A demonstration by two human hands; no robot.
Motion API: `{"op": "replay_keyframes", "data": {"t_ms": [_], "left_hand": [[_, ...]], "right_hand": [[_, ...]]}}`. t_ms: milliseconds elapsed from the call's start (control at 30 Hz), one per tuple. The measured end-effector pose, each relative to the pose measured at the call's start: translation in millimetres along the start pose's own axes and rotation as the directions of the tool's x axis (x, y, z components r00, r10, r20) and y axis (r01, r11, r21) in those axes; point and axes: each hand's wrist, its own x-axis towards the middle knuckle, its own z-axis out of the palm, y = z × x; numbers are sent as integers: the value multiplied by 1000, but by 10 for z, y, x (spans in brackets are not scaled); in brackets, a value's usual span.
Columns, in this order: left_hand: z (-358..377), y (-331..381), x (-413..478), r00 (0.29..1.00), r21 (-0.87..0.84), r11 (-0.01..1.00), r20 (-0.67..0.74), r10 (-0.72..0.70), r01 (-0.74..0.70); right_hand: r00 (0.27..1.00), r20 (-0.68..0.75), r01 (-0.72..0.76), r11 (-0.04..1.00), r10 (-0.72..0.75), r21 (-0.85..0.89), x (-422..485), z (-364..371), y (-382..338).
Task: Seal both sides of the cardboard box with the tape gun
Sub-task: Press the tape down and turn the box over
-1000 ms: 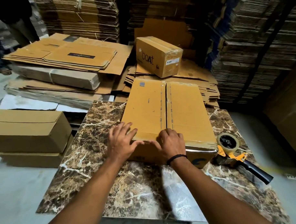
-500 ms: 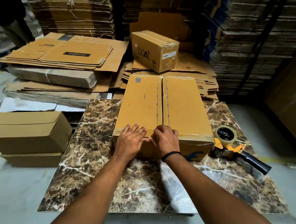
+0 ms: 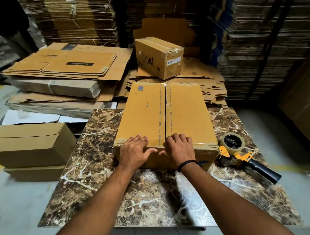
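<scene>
Cardboard stacks [image 3: 80, 19], grey floor [image 3: 18, 206]

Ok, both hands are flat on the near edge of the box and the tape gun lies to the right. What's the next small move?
Probably lift the right hand and take the tape gun by its black handle; the left hand can steady the box.

Light fell from overhead onto the glossy brown marble-patterned worktop [image 3: 92, 154], which showed pale glare near its front edge, while the tall stacks of flattened cardboard [image 3: 264, 43] behind sat in deep gloom. Wide-angle distortion bowed the edges, and the corners looked soft.
</scene>
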Motion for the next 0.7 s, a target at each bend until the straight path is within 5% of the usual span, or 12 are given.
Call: {"op": "replay_keyframes", "data": {"t_ms": [167,400,700], "left_hand": [[77,21,-17,1000,10,1000,-12,-19,19],[209,349,-28,983,35,988,-101,154,-151],[268,453,21,988,69,991,-93,121,-115]], "right_hand": [[994,97,-51,998,47,40,-41,-99,302],[996,3,-84,996,84,-10,-162,-34,468],[997,-62,-45,999,46,11,-210,-36,571]]}}
